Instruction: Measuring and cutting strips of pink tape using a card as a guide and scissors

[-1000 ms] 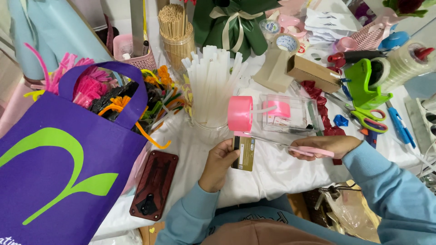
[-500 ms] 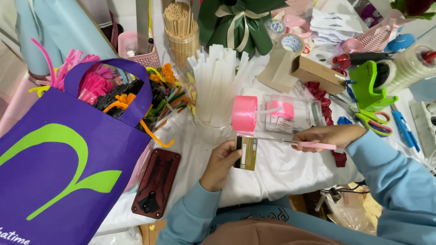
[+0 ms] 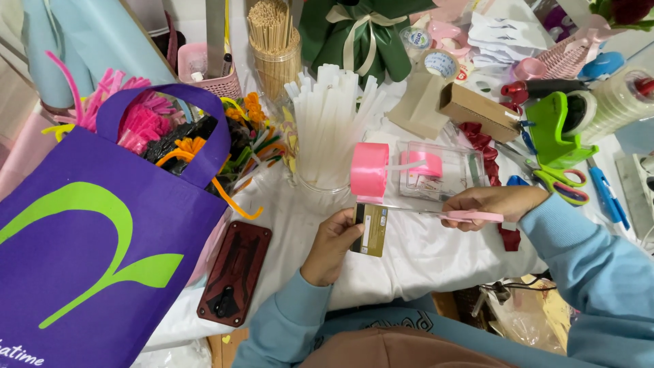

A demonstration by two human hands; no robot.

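Left hand (image 3: 335,244) pinches a card (image 3: 371,230) under the pink ribbon (image 3: 369,170); right hand (image 3: 492,204), at 3 o'clock, grips pink scissors (image 3: 463,215) whose blades could nick the fingers.

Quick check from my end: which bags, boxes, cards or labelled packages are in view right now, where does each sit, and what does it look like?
Purple bag: left foreground, fabric tote with a green leaf-like logo, full of pipe cleaners.
Cardboard box: upper right of centre, long, plain brown.
Gold card: held in the left hand, small rectangle with a dark stripe.
Clear plastic box: behind the right hand, transparent, holding pink ribbon.
Tape roll: top centre, round, printed label.
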